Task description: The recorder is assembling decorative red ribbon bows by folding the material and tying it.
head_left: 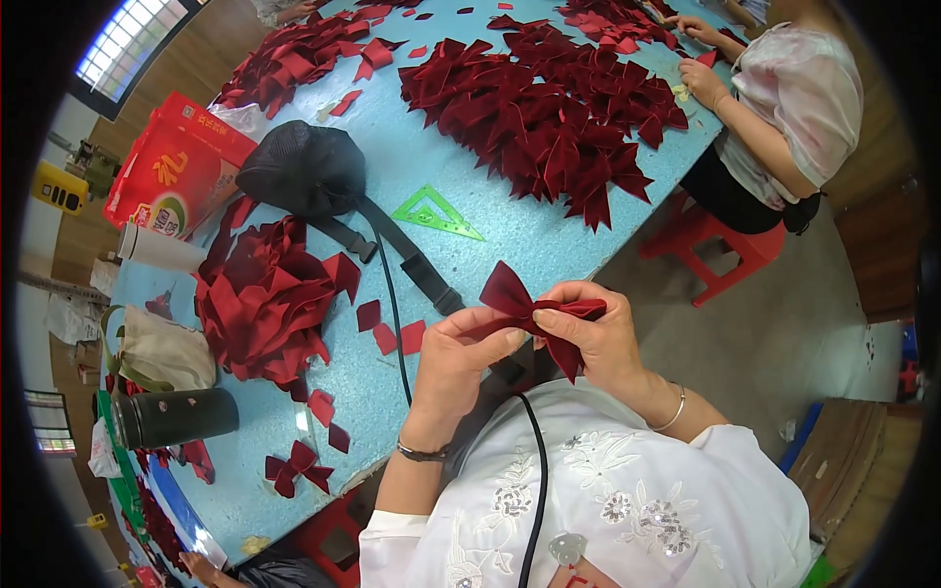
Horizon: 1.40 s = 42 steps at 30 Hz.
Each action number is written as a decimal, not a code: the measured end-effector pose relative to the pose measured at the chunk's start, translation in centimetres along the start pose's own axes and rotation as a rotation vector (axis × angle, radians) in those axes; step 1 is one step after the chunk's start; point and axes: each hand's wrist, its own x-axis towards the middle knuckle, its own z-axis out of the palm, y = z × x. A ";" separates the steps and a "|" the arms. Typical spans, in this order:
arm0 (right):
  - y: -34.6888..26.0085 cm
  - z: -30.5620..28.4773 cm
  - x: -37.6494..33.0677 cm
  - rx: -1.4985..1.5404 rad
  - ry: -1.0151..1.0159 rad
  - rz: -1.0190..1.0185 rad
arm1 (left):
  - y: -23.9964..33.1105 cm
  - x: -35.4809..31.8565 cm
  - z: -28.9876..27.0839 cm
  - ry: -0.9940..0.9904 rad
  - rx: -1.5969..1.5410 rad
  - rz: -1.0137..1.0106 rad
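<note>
Between my two hands, just past the table's near edge, is a dark red velvet bow [508,292]. My left hand [469,338] pinches its left side between thumb and fingers. With thumb and fingers closed at the knot and right loop, my right hand [588,323] grips it too. One pointed loop stands up, and a tail hangs below the right thumb. Left of my hands lies a heap of red velvet pieces [263,294]. Small red diamond-shaped pieces [384,338] are scattered beside it, and a single bow [298,469] rests nearer the front edge.
A large pile of finished-looking bows [539,118] covers the far middle. A black bag [304,169] with straps, a green set square [436,214], a dark green flask [176,418] and a red gift bag [176,167] stand or lie around. At the right, another person [794,108] sits on a red stool [711,245].
</note>
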 end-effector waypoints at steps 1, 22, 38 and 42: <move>0.2 0.0 0.0 -0.001 -0.010 0.006 | 0.1 -0.1 -0.1 0.001 -0.004 0.001; 0.6 0.8 0.7 -0.005 -0.070 -0.063 | -2.0 0.1 -1.0 0.013 -0.421 -0.064; 0.4 -0.3 0.5 -0.006 -0.040 -0.025 | -0.6 0.4 -0.8 -0.071 -0.148 0.015; 0.6 -0.1 0.5 0.014 -0.053 -0.019 | -0.6 0.5 -1.0 -0.112 -0.161 -0.029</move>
